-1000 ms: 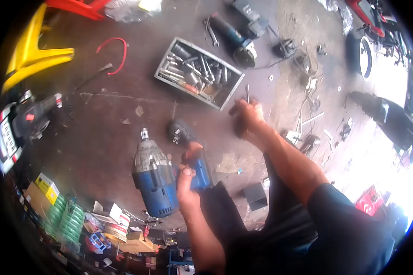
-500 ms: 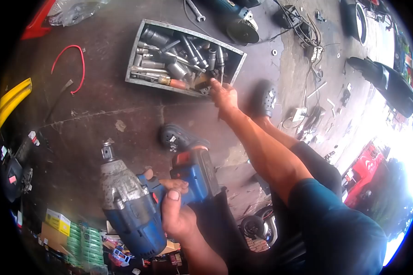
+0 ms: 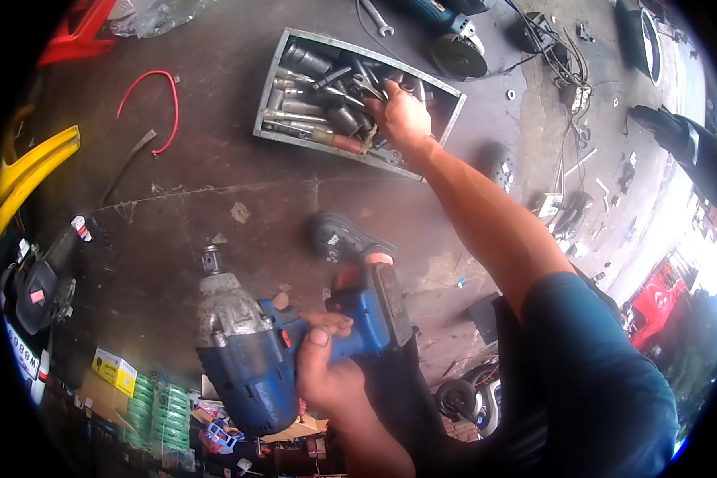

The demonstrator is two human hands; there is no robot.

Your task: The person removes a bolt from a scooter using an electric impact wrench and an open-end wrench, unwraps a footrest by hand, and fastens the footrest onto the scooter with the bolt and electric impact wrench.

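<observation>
A blue cordless impact wrench (image 3: 255, 374) is in my left hand (image 3: 327, 366), which is wrapped round its grip. Its bare square drive points up and away, and a battery is fitted at the end of the handle. My right hand (image 3: 404, 115) reaches into a grey metal box (image 3: 272, 95), its fingers closed round a small silver tool (image 3: 368, 86) with a forked end. Around that hand lie sockets (image 3: 307, 60), metal bars and a screwdriver with an orange-brown handle (image 3: 338, 141). Some fingertips are hidden among the tools.
An angle grinder (image 3: 459, 52), a spanner (image 3: 378, 17) and cables lie beyond the box. A red hose (image 3: 175, 103) is on the floor to the left. Shoes (image 3: 346, 239) stand near the box. Boxes and green coils (image 3: 170, 414) are at lower left.
My right hand has moved from the floor beside the box to its near edge, then deeper in among the sockets. The impact wrench stays in my left hand; the view has shifted.
</observation>
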